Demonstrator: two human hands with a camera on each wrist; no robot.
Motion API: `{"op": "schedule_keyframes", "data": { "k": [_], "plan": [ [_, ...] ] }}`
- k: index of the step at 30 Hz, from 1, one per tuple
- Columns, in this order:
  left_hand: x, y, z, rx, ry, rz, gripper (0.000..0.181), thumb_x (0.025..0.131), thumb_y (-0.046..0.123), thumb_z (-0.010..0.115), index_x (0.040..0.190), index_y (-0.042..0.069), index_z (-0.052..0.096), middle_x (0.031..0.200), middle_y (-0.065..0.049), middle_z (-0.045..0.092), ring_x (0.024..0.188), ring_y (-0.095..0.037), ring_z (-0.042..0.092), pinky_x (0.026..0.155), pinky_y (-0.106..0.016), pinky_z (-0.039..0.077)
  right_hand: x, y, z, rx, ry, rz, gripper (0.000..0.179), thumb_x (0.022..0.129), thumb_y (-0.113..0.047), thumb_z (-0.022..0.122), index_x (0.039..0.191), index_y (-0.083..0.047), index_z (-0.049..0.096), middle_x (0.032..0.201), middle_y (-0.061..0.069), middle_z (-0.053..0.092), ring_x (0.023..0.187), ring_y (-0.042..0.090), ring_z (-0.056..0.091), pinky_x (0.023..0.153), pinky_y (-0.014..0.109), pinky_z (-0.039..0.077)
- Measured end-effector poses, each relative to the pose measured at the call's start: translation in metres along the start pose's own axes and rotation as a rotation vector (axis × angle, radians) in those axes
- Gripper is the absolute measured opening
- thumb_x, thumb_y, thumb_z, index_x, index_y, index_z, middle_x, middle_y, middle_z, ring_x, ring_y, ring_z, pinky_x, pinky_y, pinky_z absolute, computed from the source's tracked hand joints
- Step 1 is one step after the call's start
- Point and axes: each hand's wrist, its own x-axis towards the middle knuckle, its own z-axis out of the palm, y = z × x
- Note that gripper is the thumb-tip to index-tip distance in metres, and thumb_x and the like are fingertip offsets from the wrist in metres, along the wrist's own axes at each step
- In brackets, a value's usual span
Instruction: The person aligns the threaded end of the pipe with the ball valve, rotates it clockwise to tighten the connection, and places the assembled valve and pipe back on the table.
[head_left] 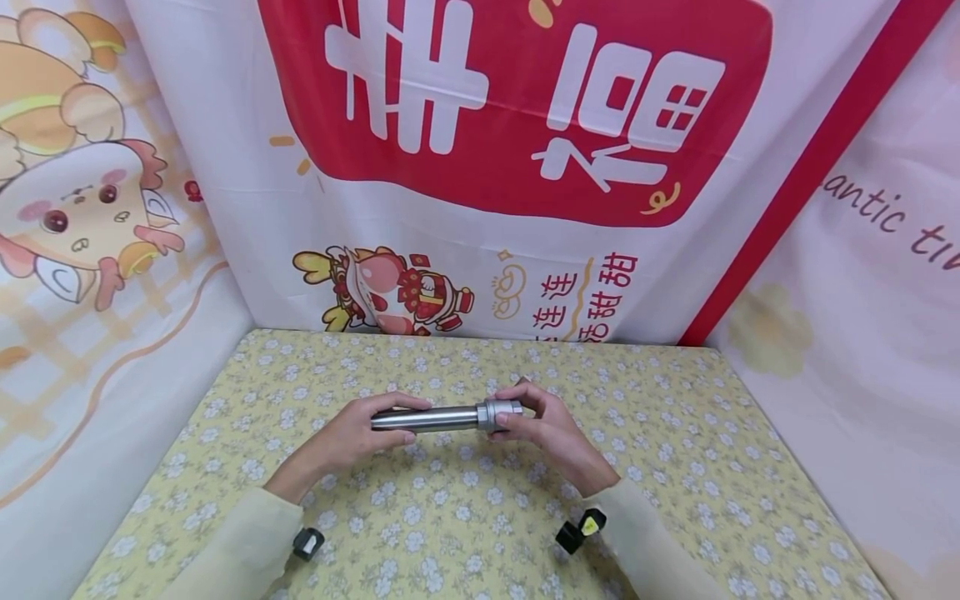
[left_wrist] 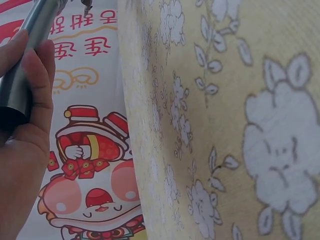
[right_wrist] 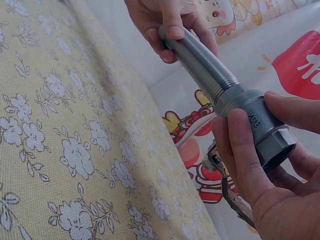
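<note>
My left hand (head_left: 358,429) grips a bare steel pipe (head_left: 435,419) near its left end, thumb and fingers on opposite sides. The pipe lies level across the middle of the view, above the cloth. On its right end sits a steel ball valve (right_wrist: 255,117), stamped 304, with threads of the pipe showing at the joint. My right hand (head_left: 540,421) holds the valve body between thumb and fingers. A metal lever (right_wrist: 227,192) hangs from the valve beneath those fingers in the right wrist view. The left wrist view shows the pipe's open end (left_wrist: 14,117) by the left palm.
A yellow floral cloth (head_left: 450,533) covers the table. Printed white curtains (head_left: 480,208) stand behind it and on both sides. Small black devices (head_left: 307,543) are strapped near both sleeve cuffs.
</note>
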Motion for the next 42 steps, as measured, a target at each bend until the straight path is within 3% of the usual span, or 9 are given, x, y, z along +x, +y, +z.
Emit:
{"op": "schedule_keyframes", "data": {
  "k": [4,7,11,14,23,31,36,42],
  "plan": [
    [0.0001,-0.0001,-0.0007,-0.057,-0.017,0.002,0.044,0.102,0.018,0.079,0.145,0.022,0.071,0.143,-0.014,0.067,0.108,-0.034,0.069,0.083,-0.033,0.063,0.0003,-0.0006,0.0006,-0.004,0.002,0.002,0.044,0.101,-0.019,0.081,0.139,-0.003,0.065,0.146,0.019,0.056,0.116,0.034,0.073,0.110,0.069,0.052],
    [0.0000,-0.0015,-0.0018,-0.081,-0.025,0.000,0.044,0.102,0.018,0.079,0.146,0.021,0.070,0.144,-0.015,0.066,0.108,-0.035,0.069,0.083,-0.035,0.064,0.0007,-0.0005,0.0012,-0.009,0.001,0.000,0.045,0.101,-0.020,0.082,0.139,-0.003,0.065,0.145,0.019,0.056,0.116,0.034,0.073,0.108,0.062,0.057],
    [-0.0005,-0.0001,-0.0037,-0.072,-0.029,-0.011,0.042,0.106,0.023,0.074,0.147,0.018,0.069,0.137,-0.014,0.068,0.092,-0.030,0.069,0.076,-0.039,0.063,0.0012,0.0002,0.0018,-0.013,0.000,-0.006,0.045,0.100,-0.020,0.082,0.138,-0.003,0.065,0.144,0.019,0.056,0.117,0.034,0.072,0.104,0.055,0.061],
    [-0.0009,0.0015,-0.0047,-0.053,-0.024,-0.024,0.038,0.110,0.029,0.068,0.147,0.021,0.070,0.131,-0.011,0.069,0.081,-0.030,0.066,0.070,-0.041,0.060,0.0010,0.0002,0.0020,-0.014,0.002,-0.005,0.045,0.100,-0.020,0.082,0.138,-0.003,0.065,0.144,0.019,0.056,0.116,0.034,0.072,0.106,0.058,0.059],
    [-0.0011,-0.0007,-0.0043,-0.040,-0.024,-0.028,0.035,0.112,0.034,0.064,0.147,0.029,0.070,0.121,-0.010,0.073,0.082,-0.050,0.065,0.066,-0.041,0.057,0.0005,-0.0006,0.0027,-0.022,0.003,-0.006,0.045,0.101,-0.019,0.082,0.139,-0.003,0.065,0.145,0.018,0.056,0.117,0.033,0.071,0.108,0.063,0.056],
    [-0.0019,-0.0004,-0.0040,-0.048,-0.023,-0.025,0.037,0.112,0.033,0.064,0.148,0.025,0.069,0.116,-0.015,0.073,0.083,-0.050,0.065,0.067,-0.040,0.058,0.0005,-0.0010,0.0026,-0.018,-0.005,0.000,0.045,0.101,-0.020,0.081,0.139,-0.004,0.064,0.145,0.019,0.056,0.119,0.034,0.071,0.109,0.063,0.055],
    [-0.0027,-0.0025,-0.0032,-0.053,-0.024,-0.017,0.041,0.111,0.030,0.067,0.149,0.016,0.068,0.129,-0.015,0.072,0.083,-0.042,0.067,0.071,-0.041,0.060,0.0008,0.0004,0.0026,-0.023,-0.003,-0.003,0.045,0.101,-0.019,0.081,0.140,-0.003,0.064,0.144,0.018,0.056,0.117,0.033,0.071,0.106,0.058,0.059],
    [-0.0035,-0.0023,-0.0021,-0.070,-0.022,-0.014,0.038,0.109,0.028,0.070,0.147,0.020,0.071,0.134,-0.014,0.071,0.085,-0.035,0.067,0.073,-0.042,0.062,-0.0001,0.0011,0.0027,-0.019,-0.013,-0.007,0.044,0.102,-0.019,0.080,0.140,-0.003,0.064,0.145,0.018,0.055,0.118,0.034,0.071,0.105,0.056,0.060]
  ]
}}
